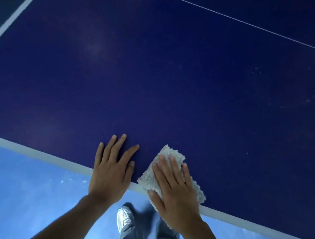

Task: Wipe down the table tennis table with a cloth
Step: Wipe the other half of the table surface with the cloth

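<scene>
No legible text anywhere.

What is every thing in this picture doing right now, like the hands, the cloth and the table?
left hand: flat on the table's near edge, fingers spread, holding nothing
right hand: flat on the cloth, pressing it down
cloth: folded, lying at the table's near edge
table: bare, with faint dusty specks toward the right
shoe: on the floor below the table edge

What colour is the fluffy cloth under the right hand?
Pale greyish white; the fluffy cloth lies under the right hand. Head view shows it best.
</scene>
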